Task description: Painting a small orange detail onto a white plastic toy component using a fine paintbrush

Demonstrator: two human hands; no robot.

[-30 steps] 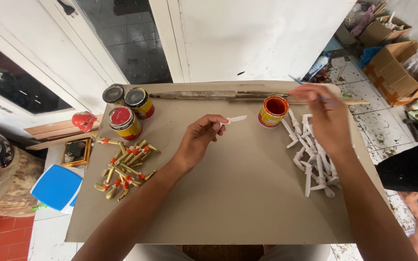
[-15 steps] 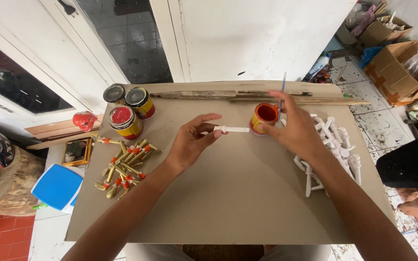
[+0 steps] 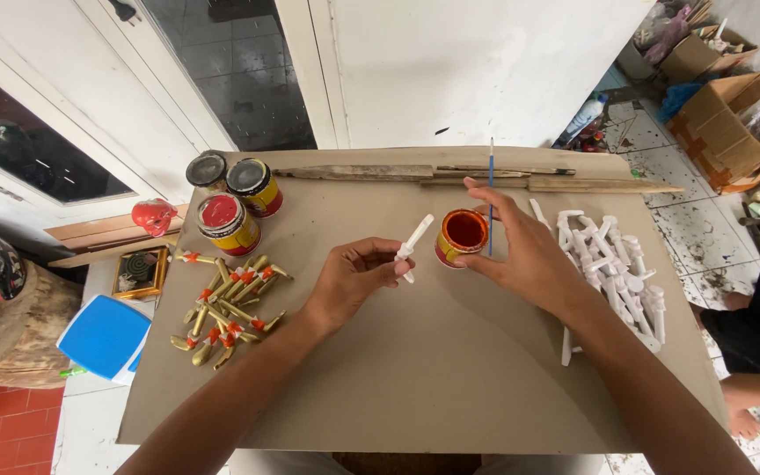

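One brown board (image 3: 415, 387) — white wall (image 3: 468, 62), tiled floor (image 3: 705, 220) behind.

The light was bright and soft, like daylight, and spread evenly. The brown board (image 3: 415, 369) looked evenly lit, with only small pale shadows under the hands. The white wall (image 3: 485, 62) glowed very bright, almost washed out. The dark glass door (image 3: 222, 62) stayed dim. Straight lines bent near the edges, like through a fish-eye. The middle looked sharp; the corners looked a little soft.
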